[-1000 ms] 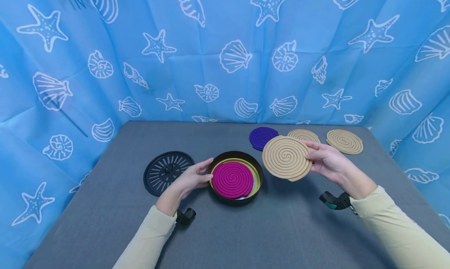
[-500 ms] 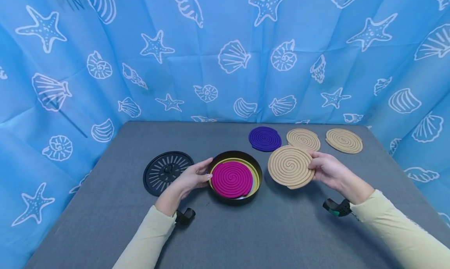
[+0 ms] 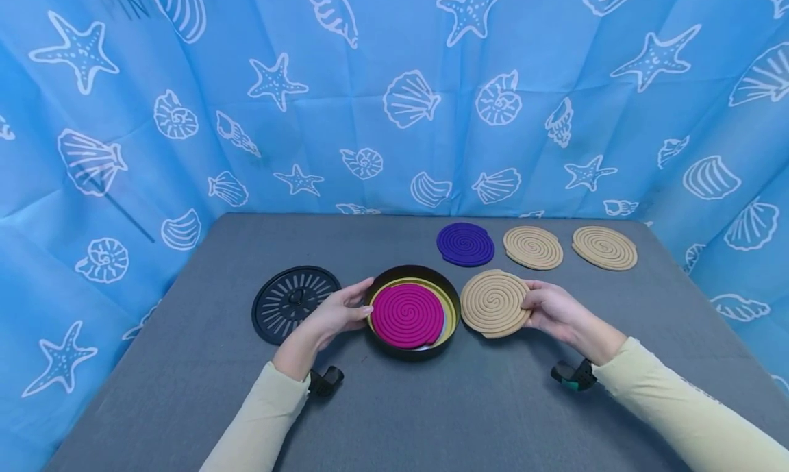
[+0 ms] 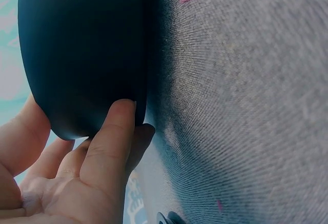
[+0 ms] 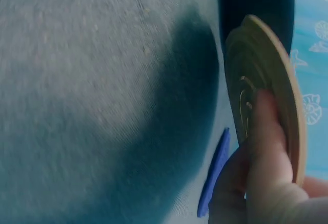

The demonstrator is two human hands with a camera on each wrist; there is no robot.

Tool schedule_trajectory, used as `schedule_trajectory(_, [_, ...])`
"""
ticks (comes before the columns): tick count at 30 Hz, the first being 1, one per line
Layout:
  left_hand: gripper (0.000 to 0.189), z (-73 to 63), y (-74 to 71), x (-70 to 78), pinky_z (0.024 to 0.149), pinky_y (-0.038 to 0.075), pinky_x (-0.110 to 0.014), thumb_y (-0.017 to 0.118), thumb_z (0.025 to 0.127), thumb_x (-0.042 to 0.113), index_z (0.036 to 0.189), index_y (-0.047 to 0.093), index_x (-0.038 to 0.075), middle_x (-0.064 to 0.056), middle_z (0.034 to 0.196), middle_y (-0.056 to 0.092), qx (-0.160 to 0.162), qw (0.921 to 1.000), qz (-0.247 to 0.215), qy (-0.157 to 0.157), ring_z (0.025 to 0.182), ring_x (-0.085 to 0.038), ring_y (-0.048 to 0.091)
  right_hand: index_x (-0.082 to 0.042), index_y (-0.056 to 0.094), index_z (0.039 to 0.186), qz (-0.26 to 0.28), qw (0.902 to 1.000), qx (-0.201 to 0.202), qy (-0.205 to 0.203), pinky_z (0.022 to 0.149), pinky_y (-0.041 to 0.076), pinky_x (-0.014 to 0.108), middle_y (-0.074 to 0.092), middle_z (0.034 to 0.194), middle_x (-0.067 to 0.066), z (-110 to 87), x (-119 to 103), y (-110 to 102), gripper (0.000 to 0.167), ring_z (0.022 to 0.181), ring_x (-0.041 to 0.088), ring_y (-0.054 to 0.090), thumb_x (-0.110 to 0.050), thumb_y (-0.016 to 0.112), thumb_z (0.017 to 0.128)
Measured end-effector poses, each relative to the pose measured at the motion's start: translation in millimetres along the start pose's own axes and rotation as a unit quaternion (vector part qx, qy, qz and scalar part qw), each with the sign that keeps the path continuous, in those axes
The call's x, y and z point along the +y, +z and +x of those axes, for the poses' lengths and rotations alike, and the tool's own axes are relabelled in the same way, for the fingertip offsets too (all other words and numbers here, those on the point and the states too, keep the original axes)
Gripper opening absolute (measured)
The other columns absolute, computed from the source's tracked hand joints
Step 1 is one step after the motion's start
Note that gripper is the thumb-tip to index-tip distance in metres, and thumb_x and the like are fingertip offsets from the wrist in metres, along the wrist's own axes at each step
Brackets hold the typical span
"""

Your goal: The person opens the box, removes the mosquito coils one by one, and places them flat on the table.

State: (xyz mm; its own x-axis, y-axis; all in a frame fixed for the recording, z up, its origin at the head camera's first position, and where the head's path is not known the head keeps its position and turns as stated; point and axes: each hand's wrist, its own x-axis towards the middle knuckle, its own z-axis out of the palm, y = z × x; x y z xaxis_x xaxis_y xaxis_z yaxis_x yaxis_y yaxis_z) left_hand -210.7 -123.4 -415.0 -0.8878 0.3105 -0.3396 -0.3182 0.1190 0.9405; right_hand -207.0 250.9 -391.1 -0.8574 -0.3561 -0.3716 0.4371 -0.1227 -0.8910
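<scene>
A round black tin [image 3: 455,333] stands on the table, and my left hand [image 3: 335,314] grips its left side. In the left wrist view, fingers [image 4: 110,147] press the tin's dark outer wall [image 4: 82,49] while the thumb is up by its rim. Inside the tin a magenta spiral coaster [image 3: 407,314] lies over a yellow one [image 3: 453,314]. My right hand [image 3: 557,311] pinches a beige spiral coaster [image 3: 495,303] by its right edge, just right of the tin. The right wrist view shows this coaster [image 5: 264,65] raised off the table, its shadow below.
A black slotted lid [image 3: 290,301] lies left of the tin, partly behind the left hand. Along the back are a purple spiral coaster [image 3: 465,244] and two beige ones, a nearer [image 3: 533,247] and one further right [image 3: 604,247]. A blue shell-print curtain [image 3: 394,136] hangs behind.
My right hand has brought the beige coaster lower and towards me, then left to the tin's right side. The back coasters are now uncovered. My left hand stays on the tin.
</scene>
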Motion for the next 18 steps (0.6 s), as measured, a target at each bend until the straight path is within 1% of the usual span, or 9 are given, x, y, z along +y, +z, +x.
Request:
schedule_trajectory(2, [0.058, 0.0, 0.1, -0.1, 0.106, 0.039, -0.049, 0.053, 0.098, 0.002, 0.152, 0.035, 0.015, -0.013, 0.157, 0.026, 0.0, 1.0, 0.0, 0.0, 0.14, -0.032, 0.031, 0.005, -0.019, 0.148, 0.014, 0.9999, 0.003, 0.0, 0.104, 0.04, 0.048, -0.006, 0.155, 0.033, 1.6, 2.0, 1.9, 0.072, 0.141, 0.04, 0.008, 0.014, 0.022, 0.089])
schedule_trajectory(4, [0.058, 0.1, 0.4, -0.3, 0.106, 0.039, -0.049, 0.053, 0.098, 0.002, 0.152, 0.034, 0.015, -0.014, 0.157, 0.026, 0.0, 1.0, 0.001, 0.001, 0.14, -0.032, 0.032, 0.004, -0.02, 0.148, 0.031, 0.9995, 0.011, 0.0, 0.109, 0.03, 0.051, -0.009, 0.155, 0.031, 2.9, 3.3, 3.6, 0.072, 0.142, 0.04, 0.004, 0.015, 0.02, 0.089])
schedule_trajectory(6, [0.058, 0.7, 0.6, -0.7, 0.106, 0.039, -0.049, 0.053, 0.099, 0.003, 0.152, 0.034, 0.016, -0.013, 0.157, 0.026, 0.0, 1.0, 0.002, 0.002, 0.14, -0.032, 0.033, 0.004, -0.021, 0.147, 0.043, 0.9988, 0.021, 0.0, 0.111, 0.02, 0.052, -0.012, 0.155, 0.03, 3.3, 4.9, 5.2, 0.072, 0.142, 0.04, 0.001, 0.015, 0.019, 0.089])
schedule_trajectory(8, [0.058, 1.0, 0.8, -0.9, 0.106, 0.039, -0.049, 0.052, 0.099, 0.003, 0.152, 0.034, 0.016, -0.013, 0.157, 0.026, -0.001, 1.0, 0.004, 0.002, 0.14, -0.032, 0.033, 0.004, -0.024, 0.146, 0.05, 0.9984, 0.029, 0.002, 0.113, 0.015, 0.053, -0.015, 0.155, 0.029, 3.4, 6.8, 6.3, 0.071, 0.142, 0.04, -0.001, 0.015, 0.017, 0.089])
schedule_trajectory(12, [0.058, 1.4, 0.3, -1.8, 0.106, 0.039, -0.049, 0.053, 0.099, 0.003, 0.152, 0.034, 0.016, -0.013, 0.158, 0.026, -0.004, 1.0, 0.004, 0.003, 0.139, -0.032, 0.033, 0.003, -0.027, 0.144, 0.046, 0.998, 0.041, 0.011, 0.115, 0.01, 0.053, -0.02, 0.154, 0.028, 1.9, 9.3, 7.2, 0.067, 0.143, 0.039, -0.006, 0.01, 0.017, 0.094])
schedule_trajectory(15, [0.058, 1.0, -0.4, -2.3, 0.106, 0.039, -0.049, 0.053, 0.099, 0.003, 0.152, 0.034, 0.016, -0.014, 0.158, 0.025, -0.004, 1.0, 0.005, 0.003, 0.14, -0.033, 0.033, 0.005, -0.026, 0.144, 0.02, 0.9985, 0.047, 0.02, 0.115, 0.01, 0.055, -0.021, 0.153, 0.03, 0.3, 9.3, 5.0, 0.066, 0.143, 0.039, -0.006, 0.004, 0.021, 0.097])
schedule_trajectory(17, [0.058, 0.5, -0.8, -2.0, 0.106, 0.039, -0.049, 0.053, 0.099, 0.003, 0.152, 0.034, 0.016, -0.013, 0.158, 0.026, -0.002, 1.0, 0.006, 0.002, 0.14, -0.033, 0.032, 0.007, -0.021, 0.145, 0.0, 0.9984, 0.049, 0.026, 0.115, 0.013, 0.056, -0.016, 0.154, 0.032, -1.0, 8.7, 2.7, 0.064, 0.143, 0.039, 0.0, 0.001, 0.024, 0.099])
schedule_trajectory(18, [0.058, 0.2, -1.0, -1.8, 0.106, 0.039, -0.049, 0.053, 0.099, 0.003, 0.152, 0.035, 0.016, -0.014, 0.158, 0.026, -0.001, 1.0, 0.007, 0.002, 0.14, -0.033, 0.032, 0.009, -0.018, 0.146, -0.015, 0.9981, 0.053, 0.029, 0.114, 0.019, 0.055, -0.004, 0.153, 0.036, -1.5, 8.4, 1.2, 0.064, 0.142, 0.039, 0.011, -0.001, 0.026, 0.1])
